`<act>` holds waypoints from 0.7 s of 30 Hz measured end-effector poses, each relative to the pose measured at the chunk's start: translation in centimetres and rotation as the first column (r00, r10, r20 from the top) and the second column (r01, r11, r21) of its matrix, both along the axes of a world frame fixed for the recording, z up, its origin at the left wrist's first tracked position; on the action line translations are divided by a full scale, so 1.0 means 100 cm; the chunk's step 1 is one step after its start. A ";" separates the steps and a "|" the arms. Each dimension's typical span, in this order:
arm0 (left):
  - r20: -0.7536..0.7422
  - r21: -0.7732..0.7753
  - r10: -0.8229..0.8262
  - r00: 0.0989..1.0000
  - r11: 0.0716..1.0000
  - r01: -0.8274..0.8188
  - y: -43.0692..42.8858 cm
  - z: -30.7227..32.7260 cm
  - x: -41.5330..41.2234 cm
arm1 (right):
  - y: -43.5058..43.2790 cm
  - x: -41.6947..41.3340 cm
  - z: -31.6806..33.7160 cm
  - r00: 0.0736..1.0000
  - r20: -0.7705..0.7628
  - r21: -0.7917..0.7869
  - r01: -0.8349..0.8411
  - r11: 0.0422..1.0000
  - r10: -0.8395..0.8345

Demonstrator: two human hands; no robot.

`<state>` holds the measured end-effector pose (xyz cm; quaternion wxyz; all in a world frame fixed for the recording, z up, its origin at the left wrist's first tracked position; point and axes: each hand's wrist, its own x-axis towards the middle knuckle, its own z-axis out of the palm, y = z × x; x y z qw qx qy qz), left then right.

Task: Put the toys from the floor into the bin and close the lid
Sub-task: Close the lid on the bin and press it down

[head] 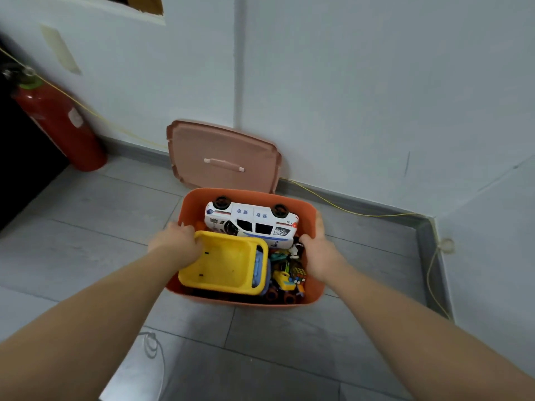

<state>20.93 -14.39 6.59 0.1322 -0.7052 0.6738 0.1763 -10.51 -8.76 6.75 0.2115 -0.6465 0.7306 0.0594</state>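
Observation:
An orange bin stands on the grey tiled floor, full of toys. A white police car lies upside down at its far side. A yellow toy truck bed fills the near left, and a puzzle cube and small toys lie at the right. My left hand grips the far left corner of the yellow toy at the bin's left rim. My right hand grips the bin's right rim, thumb inside. The pink lid leans upright against the wall behind the bin.
A red fire extinguisher stands at the left against the wall. A yellow cord runs along the skirting and down the right side. The wall corner juts in at the right. Grey floor tiles lie in front of the bin.

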 end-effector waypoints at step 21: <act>-0.283 -0.168 0.014 0.959 0.984 -0.064 -0.023 0.032 -0.093 | 0.024 -0.073 0.009 0.989 -0.098 -0.257 0.079 0.963 -0.108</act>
